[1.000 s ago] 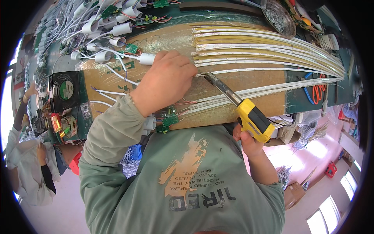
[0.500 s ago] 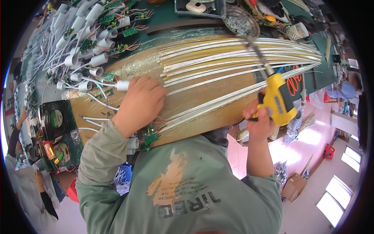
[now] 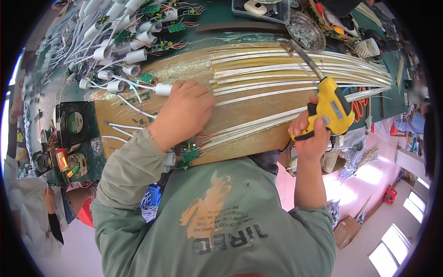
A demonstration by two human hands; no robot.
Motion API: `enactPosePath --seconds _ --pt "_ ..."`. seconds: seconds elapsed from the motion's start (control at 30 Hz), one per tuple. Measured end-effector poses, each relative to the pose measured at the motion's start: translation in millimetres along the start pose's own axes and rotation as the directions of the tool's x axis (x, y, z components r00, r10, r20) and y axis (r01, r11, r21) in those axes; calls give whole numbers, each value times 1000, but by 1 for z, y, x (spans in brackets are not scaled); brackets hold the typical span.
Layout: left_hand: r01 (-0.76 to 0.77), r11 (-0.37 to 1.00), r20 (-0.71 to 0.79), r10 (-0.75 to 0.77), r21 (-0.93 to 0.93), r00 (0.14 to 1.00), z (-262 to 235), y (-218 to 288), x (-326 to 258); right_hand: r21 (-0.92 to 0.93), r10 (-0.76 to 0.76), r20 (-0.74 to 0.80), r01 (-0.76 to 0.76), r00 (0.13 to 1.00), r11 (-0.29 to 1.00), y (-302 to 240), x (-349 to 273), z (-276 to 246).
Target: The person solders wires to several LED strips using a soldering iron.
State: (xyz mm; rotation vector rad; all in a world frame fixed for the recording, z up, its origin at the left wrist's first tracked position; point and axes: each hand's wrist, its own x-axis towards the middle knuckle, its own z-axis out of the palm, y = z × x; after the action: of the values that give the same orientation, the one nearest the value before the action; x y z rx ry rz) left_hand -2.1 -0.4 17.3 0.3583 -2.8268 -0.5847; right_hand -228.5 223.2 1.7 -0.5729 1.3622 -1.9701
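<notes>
The right hand [image 3: 310, 138] sits at about four o'clock from the middle of the view, its grip closed around the handle of a yellow soldering gun [image 3: 330, 107]. The gun's long metal tip [image 3: 302, 54] slants up toward eleven o'clock and ends over the far edge of a tape-wrapped cardboard board [image 3: 249, 134] that lies on the green table [image 3: 217, 18]. The left hand [image 3: 184, 113] rests palm down on the board near the centre of the view, fingers curled and pressing on the surface; it grips nothing that can be made out. Just at ten o'clock of this hand lies a white cylindrical cap [image 3: 162, 89] with white wires running off it. A fan of long white LED strips [image 3: 295, 78] spreads across the board from the left hand toward three o'clock, passing under the gun. A small green circuit board [image 3: 188, 153] pokes out at the board's near edge, at six o'clock of the left hand. More white caps and wires [image 3: 115, 51] are heaped at ten o'clock, a black cooling fan [image 3: 74, 123] lies at nine o'clock, and a round metal dish [image 3: 305, 30] stands at one o'clock.
</notes>
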Motion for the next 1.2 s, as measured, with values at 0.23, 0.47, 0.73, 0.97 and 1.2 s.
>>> enactPosePath --seconds 0.23,0.47,0.73,0.97,1.2 --pt "17 1000 8 -17 -13 1000 0 1 -2 40 61 136 -67 989 997 24 -34 13" --pt "20 1000 2 -20 0 1000 1 2 -2 42 56 139 -62 989 997 28 -35 13" --pt "34 999 50 -36 25 998 -2 4 0 136 60 178 -85 982 987 31 -35 7" --pt "50 999 -94 -48 17 994 -33 -1 -3 48 67 141 -74 988 996 31 -37 10" --pt "162 987 144 -160 -3 977 -38 -21 -28 100 54 163 -71 985 993 34 -36 10"
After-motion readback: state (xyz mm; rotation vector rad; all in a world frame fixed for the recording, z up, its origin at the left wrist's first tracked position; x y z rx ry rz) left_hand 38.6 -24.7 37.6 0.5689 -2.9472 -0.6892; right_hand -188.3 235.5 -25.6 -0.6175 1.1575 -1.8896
